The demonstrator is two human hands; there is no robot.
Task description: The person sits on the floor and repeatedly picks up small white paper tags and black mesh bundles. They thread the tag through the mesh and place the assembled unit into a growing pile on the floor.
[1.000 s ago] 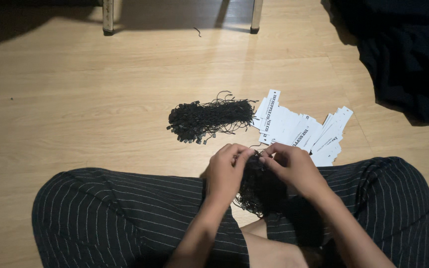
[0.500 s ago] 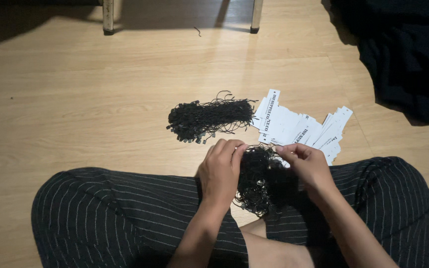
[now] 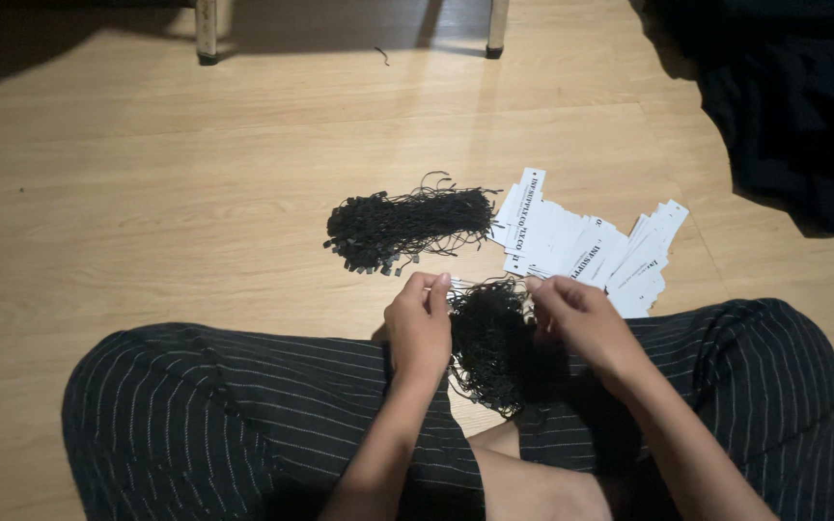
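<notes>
**A:** Tangled bundle of thin black string loops (image 3: pixel 494 352), held over the lap of a person sitting cross-legged in dark pinstriped trousers (image 3: pixel 243 405) on a pale wooden plank floor (image 3: pixel 147 193). Is that the main subject?

**B:** Yes. It hangs between both hands, just above the gap between the knees. The left hand (image 3: pixel 419 323) has its fingers (image 3: pixel 433 292) together, pinched on the strands at the bundle's upper left edge. The right hand (image 3: pixel 581 318) closes on the upper right edge; its fingertips are turned into the strings, so I cannot tell how tightly they grip.

**A:** How would it handle?

**B:** By the look of it, very light, limp and prone to snagging. The loops sag and spread with no stiffness. Best taken near the top, where the strands gather, a few at a time; a pull from the loose lower ends would likely tighten the tangle.

**A:** And around it?

**B:** A heap of dark cloth (image 3: pixel 793 106) lies at the upper right of the floor. Two pale furniture legs (image 3: pixel 207 29) stand at the top. A fanned pile of white rectangular paper tags (image 3: pixel 581 246) lies just beyond the right hand, and beside it, touching its left edge, a second black string bundle (image 3: pixel 407 227) rests on the floor.
</notes>
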